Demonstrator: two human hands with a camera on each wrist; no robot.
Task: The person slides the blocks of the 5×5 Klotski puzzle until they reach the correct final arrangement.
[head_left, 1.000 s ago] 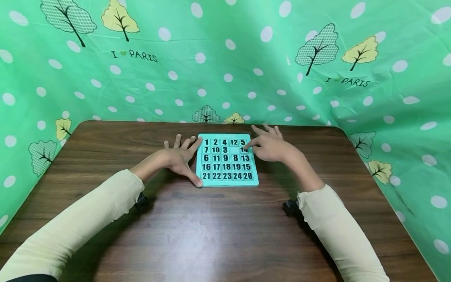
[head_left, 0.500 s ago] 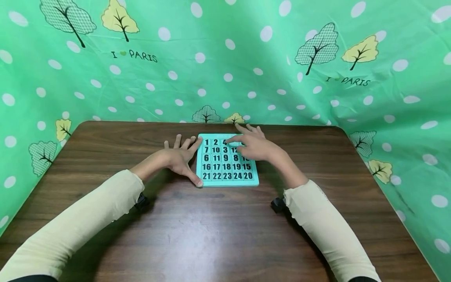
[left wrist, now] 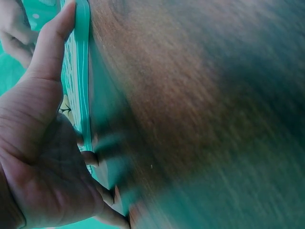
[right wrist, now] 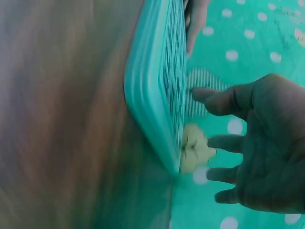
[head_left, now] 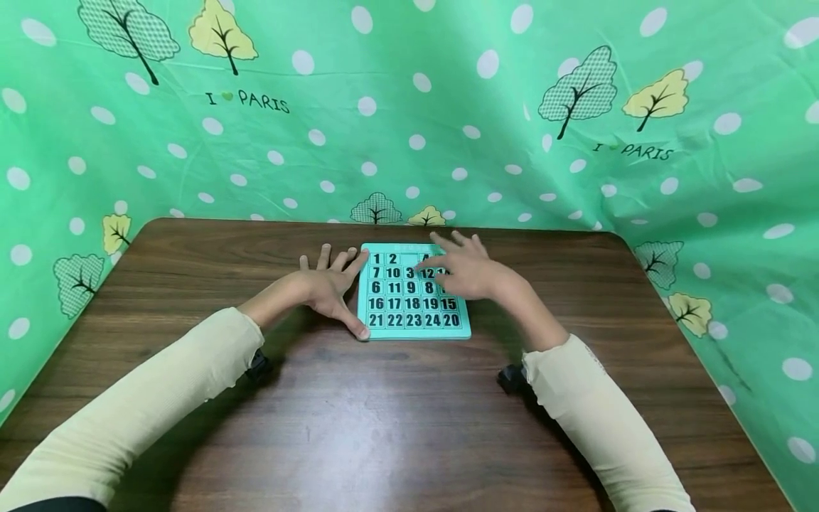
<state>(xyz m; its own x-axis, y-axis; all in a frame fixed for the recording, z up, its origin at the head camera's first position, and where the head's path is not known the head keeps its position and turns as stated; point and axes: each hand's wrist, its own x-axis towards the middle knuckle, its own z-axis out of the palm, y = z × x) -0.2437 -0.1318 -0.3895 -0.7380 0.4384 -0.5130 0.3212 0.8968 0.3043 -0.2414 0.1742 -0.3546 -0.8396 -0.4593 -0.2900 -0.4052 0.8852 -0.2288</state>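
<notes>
Tile 4 (head_left: 425,257) had slid one place right along the top row, leaving a gap (head_left: 409,259) beside tile 2 (head_left: 392,259), and the right hand (head_left: 473,274) had shifted slightly nearer the second row. Its fingers were loosely extended and gripped nothing; the index fingertip lay over the edge of tile 3 (head_left: 410,273), though whether it touched was hard to tell. That one-finger posture probably suited pushing small, flat tiles. The number board (head_left: 416,335) lay flat on the table (head_left: 358,427), near its far edge, before the polka-dot cloth (head_left: 409,92). Along the board's left side the left hand (head_left: 326,288) was spread wide, thumb at the near corner and index finger by the far one, likely bracing the frame against sideways pushes and twisting without clasping it. Some upper-right numbers were hidden behind the right hand.
</notes>
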